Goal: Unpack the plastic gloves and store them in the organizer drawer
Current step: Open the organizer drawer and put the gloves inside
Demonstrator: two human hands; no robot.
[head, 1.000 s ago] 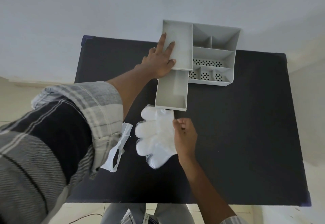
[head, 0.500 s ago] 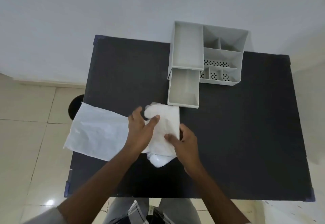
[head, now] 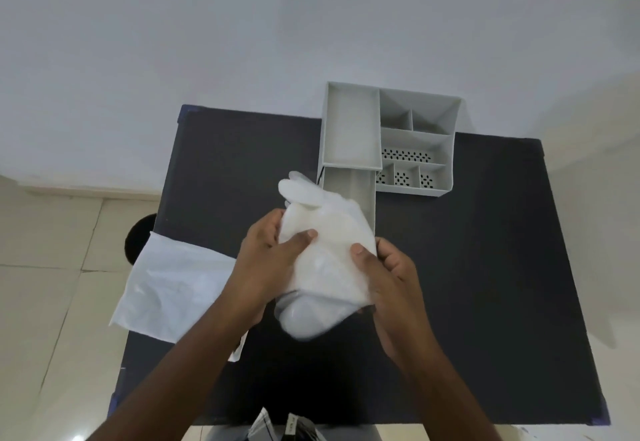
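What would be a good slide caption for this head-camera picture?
Both hands, left and right, hold a stack of plastic gloves above the organizer's open drawer.

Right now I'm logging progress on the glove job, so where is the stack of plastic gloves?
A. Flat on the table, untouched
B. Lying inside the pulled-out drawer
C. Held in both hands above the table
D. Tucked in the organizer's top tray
C: the left hand and right hand both grip the stack of plastic gloves, lifted in front of the open drawer, which looks empty.
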